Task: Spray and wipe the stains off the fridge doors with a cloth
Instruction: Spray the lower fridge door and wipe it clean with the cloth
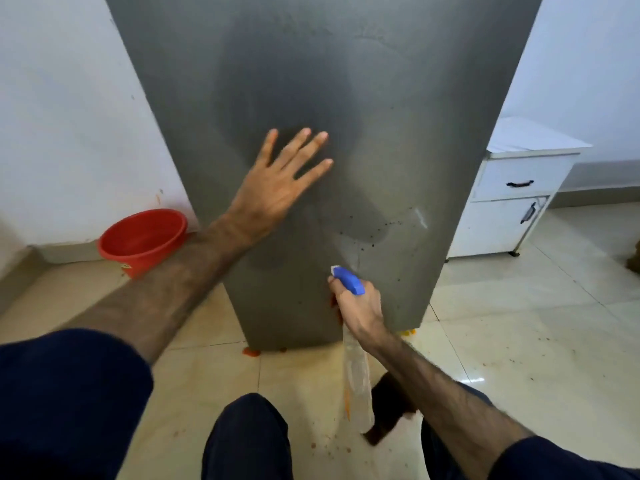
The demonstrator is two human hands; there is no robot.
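Right hand [360, 303] grips the spray bottle [355, 368], nozzle toward dark specks on the fridge door [398, 168] just above; left hand [277, 181] rests flat, fingers spread. Spraying step; wiping next needs a cloth, unseen.

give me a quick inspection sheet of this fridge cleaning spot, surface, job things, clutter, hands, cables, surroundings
surface: grey fridge door shows smears and dark specks low on the right; tiled floor has orange and brown spots.
job's things: spray bottle with blue head, nozzle aimed at the door; a dark item below the right forearm may be the cloth, too blurred to tell.
clutter: red bucket on the floor left of the fridge.
hands: left hand flat on the door, fingers spread; right hand has its grip round the bottle neck.
cables: nothing seen.
surroundings: white cabinet at right, white walls.
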